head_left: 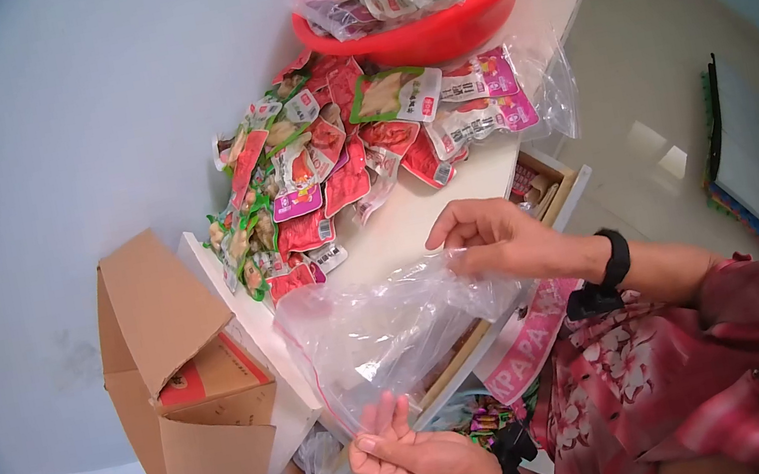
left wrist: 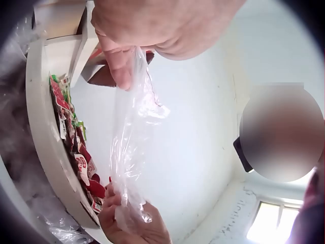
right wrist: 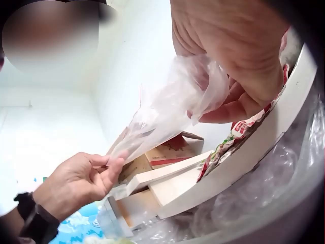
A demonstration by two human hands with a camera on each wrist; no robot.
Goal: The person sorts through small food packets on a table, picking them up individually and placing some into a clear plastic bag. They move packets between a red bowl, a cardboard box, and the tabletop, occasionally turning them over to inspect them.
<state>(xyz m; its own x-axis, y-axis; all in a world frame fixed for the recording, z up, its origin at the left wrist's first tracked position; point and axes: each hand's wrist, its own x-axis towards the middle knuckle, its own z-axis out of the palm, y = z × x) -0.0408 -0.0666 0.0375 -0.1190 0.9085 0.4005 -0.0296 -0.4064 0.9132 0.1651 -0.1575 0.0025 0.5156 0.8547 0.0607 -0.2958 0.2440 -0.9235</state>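
Observation:
A clear plastic zip bag [head_left: 385, 327] stretches between my two hands above the drawer and the tabletop. My left hand [head_left: 417, 449] pinches it at the red-striped edge with thumb and fingertips. In the right wrist view that left hand [right wrist: 76, 178] shows the pinch on one corner of the bag. My right hand [head_left: 501, 236] holds the opposite end, where the film is bunched in the fingers. The left wrist view shows the bag [left wrist: 132, 137] hanging as a narrow, creased strip, with no contents visible inside.
Many small snack packets [head_left: 316, 167] are heaped on the white table [head_left: 408, 227] along the wall. A red basin [head_left: 466, 34] of filled bags stands behind them. An opened cardboard box [head_left: 181, 323] is at the left. Below the tabletop, a drawer [head_left: 448, 367] is pulled out.

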